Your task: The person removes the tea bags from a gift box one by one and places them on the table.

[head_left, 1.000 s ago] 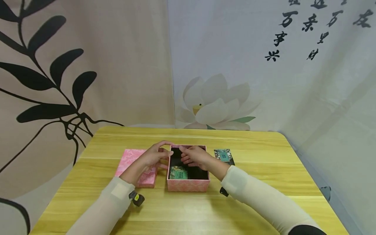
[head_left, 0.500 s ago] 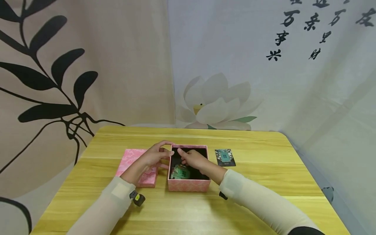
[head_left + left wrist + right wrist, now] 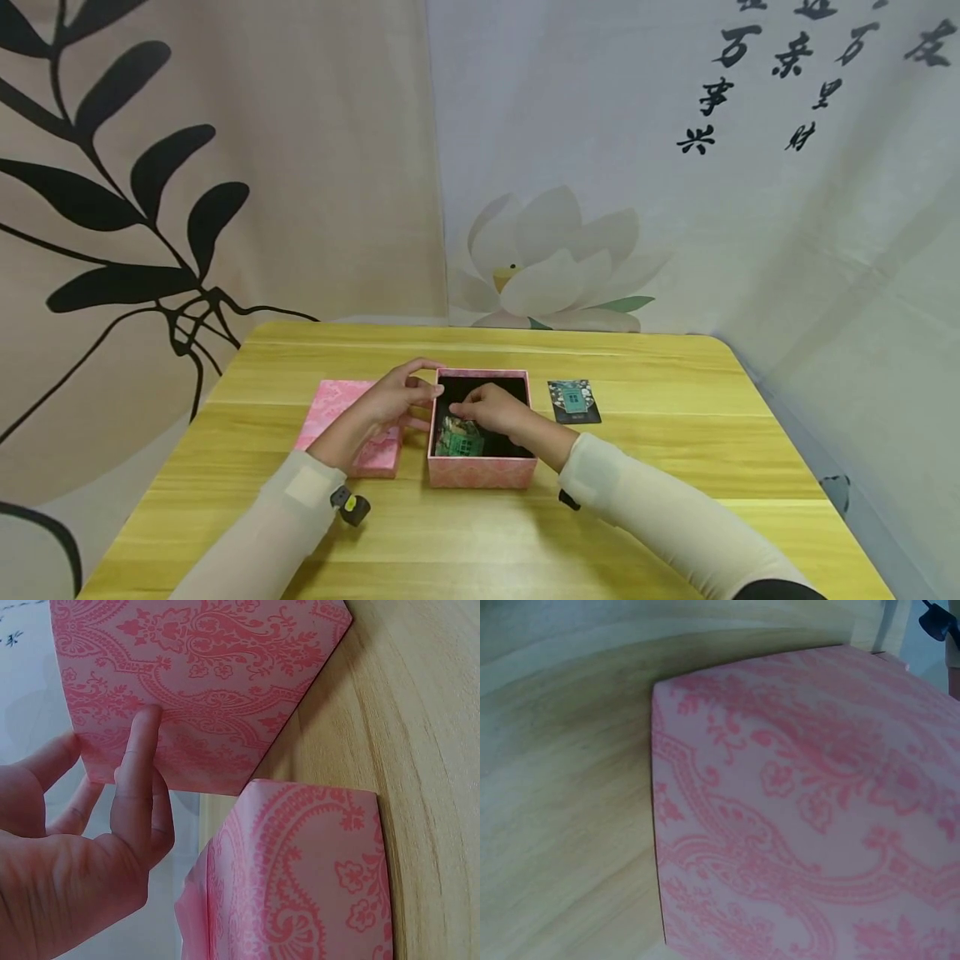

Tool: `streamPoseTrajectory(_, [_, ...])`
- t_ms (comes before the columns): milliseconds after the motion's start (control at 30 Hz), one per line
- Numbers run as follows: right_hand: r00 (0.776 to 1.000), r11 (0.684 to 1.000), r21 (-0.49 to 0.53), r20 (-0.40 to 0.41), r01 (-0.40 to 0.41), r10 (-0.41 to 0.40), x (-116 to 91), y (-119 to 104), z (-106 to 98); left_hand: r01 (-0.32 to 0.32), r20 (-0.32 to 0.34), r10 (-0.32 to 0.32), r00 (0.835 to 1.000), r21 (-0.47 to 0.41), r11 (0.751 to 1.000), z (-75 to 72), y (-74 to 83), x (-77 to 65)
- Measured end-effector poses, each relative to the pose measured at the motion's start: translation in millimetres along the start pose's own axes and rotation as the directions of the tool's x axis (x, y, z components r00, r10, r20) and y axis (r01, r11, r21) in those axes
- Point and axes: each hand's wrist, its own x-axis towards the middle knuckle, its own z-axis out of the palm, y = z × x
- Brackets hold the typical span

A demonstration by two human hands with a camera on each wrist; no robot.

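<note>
The right hand point(image 3: 492, 410) is inside the pink patterned box point(image 3: 482, 474), fingers drawn narrow at the green printed packet point(image 3: 460, 440); whether they pinch it, one cannot tell. The left hand point(image 3: 393, 396) touches the box's side with spread fingers. The step seems to be handling the packet; the next move calls for a steady box.
</note>
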Motion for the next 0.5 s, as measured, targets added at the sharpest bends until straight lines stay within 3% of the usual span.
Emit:
streamPoseTrajectory(267, [0.991,0.997,-0.064,0.125,0.048,-0.04,-2.8,-0.6,-1.8,0.004,-0.006,-0.004,1.0,-0.007,1.0,-0.4,0.3,-0.3])
streamPoseTrajectory(500, [0.989,0.989,-0.104,0.107,0.108,-0.097,-3.8,-0.4,-0.1,-0.005,0.001,0.005,1.0,-0.001,1.0,0.0,0.5,-0.5])
